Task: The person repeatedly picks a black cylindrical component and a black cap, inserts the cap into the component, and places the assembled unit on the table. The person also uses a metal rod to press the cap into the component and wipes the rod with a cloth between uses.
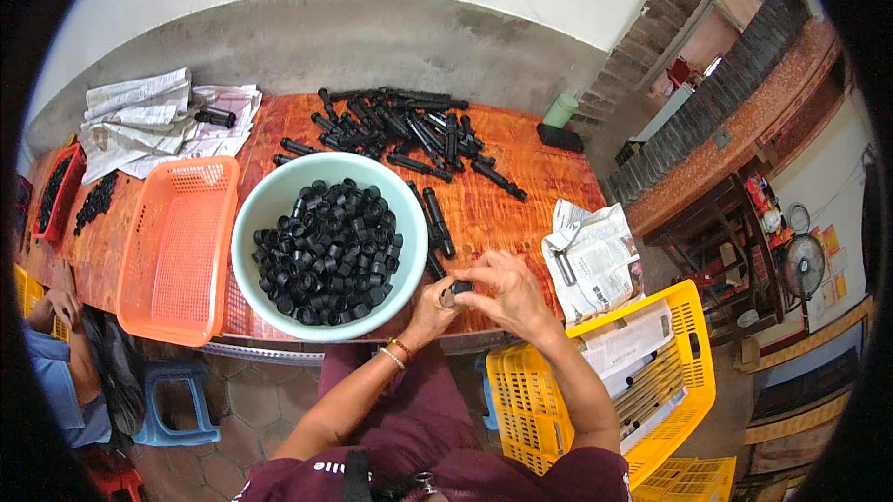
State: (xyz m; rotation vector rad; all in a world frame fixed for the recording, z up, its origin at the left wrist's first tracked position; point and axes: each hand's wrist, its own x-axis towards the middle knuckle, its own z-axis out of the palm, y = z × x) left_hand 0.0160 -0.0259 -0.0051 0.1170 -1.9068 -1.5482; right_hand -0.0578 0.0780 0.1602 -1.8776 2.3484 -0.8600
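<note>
At the table's front edge, just right of the bowl, my two hands meet over a small black cylindrical piece [459,287]. My left hand [430,314] is closed around it, hiding most of its length. The thumb and fingers of my right hand [510,295] pinch at its upper end; whether that end is a separate cap I cannot tell. Beside my left hand, a pale green bowl [244,269] holds many short black plastic rings [326,246]. Several black tubes [437,223] lie on the table just beyond my hands.
A heap of black tubes [409,125] lies along the wall. An orange basket [135,251] stands left of the bowl, with newspaper [139,120] behind. At right are folded newspaper [595,260], a yellow crate [693,353] holding rods, and a green cup [561,110]. Another person's arm [70,316] shows far left.
</note>
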